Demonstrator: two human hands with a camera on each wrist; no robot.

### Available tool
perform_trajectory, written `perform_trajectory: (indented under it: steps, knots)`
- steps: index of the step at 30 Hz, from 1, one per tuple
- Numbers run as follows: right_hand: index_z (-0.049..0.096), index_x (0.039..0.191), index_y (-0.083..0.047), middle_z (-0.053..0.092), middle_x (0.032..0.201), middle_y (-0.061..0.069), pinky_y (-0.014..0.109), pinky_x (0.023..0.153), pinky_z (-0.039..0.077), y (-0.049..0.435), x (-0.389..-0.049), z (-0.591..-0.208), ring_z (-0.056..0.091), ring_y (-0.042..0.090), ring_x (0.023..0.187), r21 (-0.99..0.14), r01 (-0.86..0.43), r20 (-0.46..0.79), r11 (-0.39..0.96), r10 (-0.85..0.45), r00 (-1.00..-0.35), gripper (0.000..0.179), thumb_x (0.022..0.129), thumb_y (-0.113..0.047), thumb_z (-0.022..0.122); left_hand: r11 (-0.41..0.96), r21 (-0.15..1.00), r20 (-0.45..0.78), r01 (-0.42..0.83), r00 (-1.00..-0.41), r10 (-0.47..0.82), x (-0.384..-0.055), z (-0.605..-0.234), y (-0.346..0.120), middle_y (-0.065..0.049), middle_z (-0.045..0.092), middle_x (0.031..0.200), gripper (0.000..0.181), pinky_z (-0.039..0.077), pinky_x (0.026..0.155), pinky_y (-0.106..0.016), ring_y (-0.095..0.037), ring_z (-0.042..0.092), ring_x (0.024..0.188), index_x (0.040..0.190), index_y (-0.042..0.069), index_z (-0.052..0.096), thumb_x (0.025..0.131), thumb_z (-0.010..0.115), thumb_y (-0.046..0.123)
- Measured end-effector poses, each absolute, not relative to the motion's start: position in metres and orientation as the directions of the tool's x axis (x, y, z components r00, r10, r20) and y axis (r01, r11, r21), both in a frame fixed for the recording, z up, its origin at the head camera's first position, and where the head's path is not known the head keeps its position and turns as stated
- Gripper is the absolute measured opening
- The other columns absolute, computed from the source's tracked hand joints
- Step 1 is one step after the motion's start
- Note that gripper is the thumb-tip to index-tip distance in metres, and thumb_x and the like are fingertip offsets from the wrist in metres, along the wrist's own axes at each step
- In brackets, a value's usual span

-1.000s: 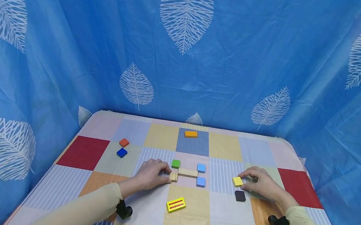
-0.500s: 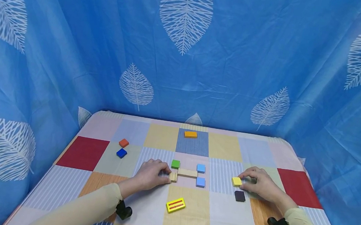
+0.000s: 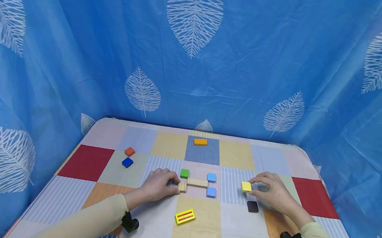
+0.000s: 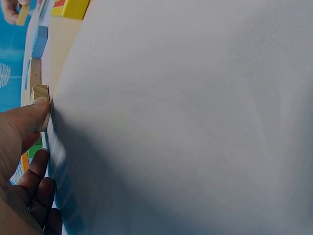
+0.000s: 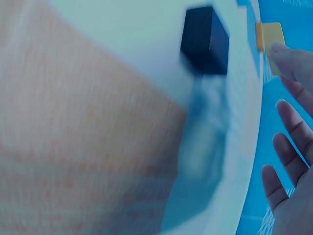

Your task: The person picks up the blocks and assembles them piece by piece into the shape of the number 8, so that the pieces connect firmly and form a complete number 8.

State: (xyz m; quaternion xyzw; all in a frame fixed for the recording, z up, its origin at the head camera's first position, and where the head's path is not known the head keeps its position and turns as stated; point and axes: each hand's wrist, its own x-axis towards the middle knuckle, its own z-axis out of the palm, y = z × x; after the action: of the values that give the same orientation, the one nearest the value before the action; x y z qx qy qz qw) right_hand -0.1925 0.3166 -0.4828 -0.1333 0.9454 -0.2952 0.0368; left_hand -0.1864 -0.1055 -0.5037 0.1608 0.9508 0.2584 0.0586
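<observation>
Through the head camera I watched the yellow block (image 3: 246, 187) at the fingertips of the right hand (image 3: 276, 193), pinched by thumb and forefinger with the other fingers loosely spread; the right wrist view suggested it was off the desk (image 3: 196, 237). It looked nearly square, so I could read no clear long axis. The left hand (image 3: 156, 185) lay well apart, thumb and forefinger nipping the striped wooden block (image 3: 182, 187), its remaining fingers relaxed and bent. The wooden plank (image 3: 197, 183) ran lengthwise between the hands, its near end by the left; the two light blue blocks (image 3: 211, 177) (image 3: 211, 192) at its other end faced the yellow one. The green block (image 3: 184, 173) sat just beyond the left fingertips, and the black block (image 3: 252, 207) lay on my side of the right thumb.

Against the frame half a second earlier, the yellow block had moved away from the black one and toward the plank, while the left hand held its place.
</observation>
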Motion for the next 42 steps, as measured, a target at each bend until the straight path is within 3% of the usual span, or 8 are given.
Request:
perform_trajectory:
  steps: [20, 29, 42]
  knots:
    - [0.072, 0.101, -0.036, 0.056, 0.105, -0.019, 0.041, 0.084, 0.045, 0.238, -0.155, -0.489, 0.048, 0.014, 0.104, -0.566, -0.374, 0.096, 0.734, -0.393, -0.915, 0.028, 0.081, -0.030, 0.089, 0.812, 0.501, -0.009, 0.301, -0.936, 0.353, -0.187, -0.504, -0.107, 0.008, 0.062, 0.100, 0.024, 0.040, 0.086, -0.043, -0.016, 0.051, 0.093, 0.103, 0.023, 0.072, 0.086, 0.082, 0.037]
    - [0.069, 0.095, -0.037, 0.056, 0.100, -0.022, 0.042, 0.086, 0.040, 0.214, -0.140, -0.501, 0.048, 0.011, 0.098, -0.590, -0.324, 0.081, 0.740, -0.345, -0.935, 0.027, 0.078, -0.033, 0.089, 0.813, 0.499, -0.010, 0.299, -0.937, 0.350, -0.187, -0.505, -0.106, 0.008, 0.062, 0.100, 0.024, 0.039, 0.086, -0.043, -0.016, 0.050, 0.093, 0.103, 0.024, 0.073, 0.086, 0.082, 0.037]
    - [0.071, 0.090, -0.034, 0.056, 0.092, -0.022, 0.046, 0.087, 0.041, 0.201, -0.136, -0.513, 0.050, 0.009, 0.092, -0.554, -0.251, 0.080, 0.794, -0.250, -0.965, 0.027, 0.073, -0.034, 0.093, 0.810, 0.504, -0.013, 0.298, -0.936, 0.352, -0.188, -0.504, -0.106, 0.007, 0.062, 0.101, 0.023, 0.039, 0.087, -0.044, -0.017, 0.051, 0.094, 0.103, 0.024, 0.072, 0.087, 0.082, 0.037]
